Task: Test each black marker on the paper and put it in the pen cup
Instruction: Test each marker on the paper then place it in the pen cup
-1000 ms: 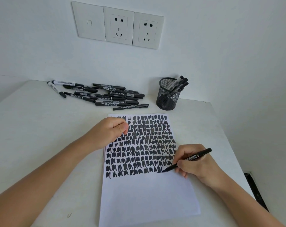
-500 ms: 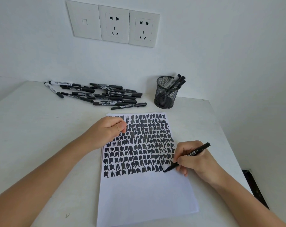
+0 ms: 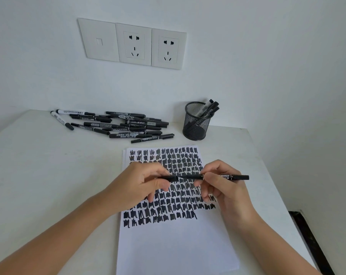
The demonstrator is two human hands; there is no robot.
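Note:
A white sheet of paper [image 3: 174,245] lies in front of me, its upper half covered in rows of black scribbles. Above it my right hand [image 3: 225,187] grips a black marker [image 3: 235,177] held level. My left hand [image 3: 140,185] pinches the marker's cap [image 3: 168,178], which meets the marker's left tip. A pile of several black markers [image 3: 124,126] lies at the back of the white table [image 3: 39,175]. The black mesh pen cup [image 3: 197,122] stands at the back right and holds several markers.
A row of wall sockets [image 3: 134,44] sits on the white wall behind the table. The table's right edge [image 3: 273,185] runs close to my right hand, with a dark strip [image 3: 311,245] on the floor beyond it.
My right hand lifted the marker off the paper and turned it level. My left hand left the sheet and brought the cap up to the marker's tip.

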